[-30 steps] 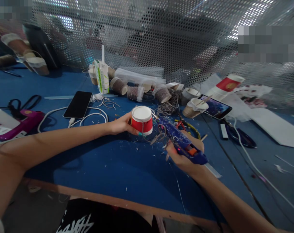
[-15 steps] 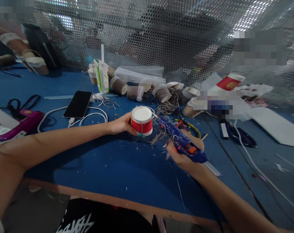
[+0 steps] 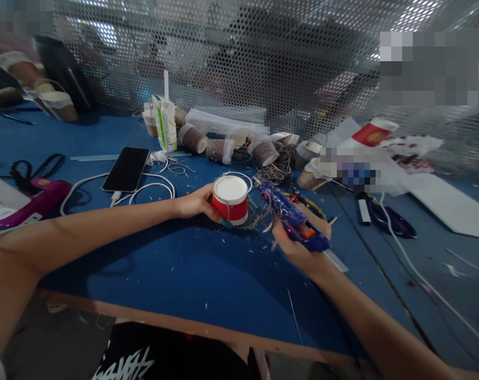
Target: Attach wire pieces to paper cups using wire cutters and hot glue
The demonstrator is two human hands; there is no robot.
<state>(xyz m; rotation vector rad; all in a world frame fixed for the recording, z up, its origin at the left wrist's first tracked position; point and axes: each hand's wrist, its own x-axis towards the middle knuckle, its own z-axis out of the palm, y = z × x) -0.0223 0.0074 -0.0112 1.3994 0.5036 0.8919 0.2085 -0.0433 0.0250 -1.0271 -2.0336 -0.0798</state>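
Note:
My left hand (image 3: 198, 203) is closed around the left side of a red and white paper cup (image 3: 236, 208), which sits bottom-up with its pale round base on top. A strand of cord runs down the cup's side, and a thin loop shows behind its upper edge. In my right hand (image 3: 298, 245) is a blue glue gun (image 3: 289, 211), its nozzle pointing up and left, a short gap from the cup. A clear glue stick (image 3: 336, 260) sticks out from its rear. Grey cord (image 3: 262, 211) lies tangled between cup and glue gun.
Behind stand several twine-wrapped cups (image 3: 219, 150), a drink carton (image 3: 167, 124) and a tangle of twine (image 3: 277, 166). To the left lie a black phone (image 3: 126, 169) with a white cable and a purple device (image 3: 45, 195). Pliers (image 3: 392, 220) and a white board (image 3: 453, 203) lie right.
The glue gun has drawn back slightly from the cup, its nozzle now farther from the cup's upper right edge. The cup has turned or tilted a little in my left hand.

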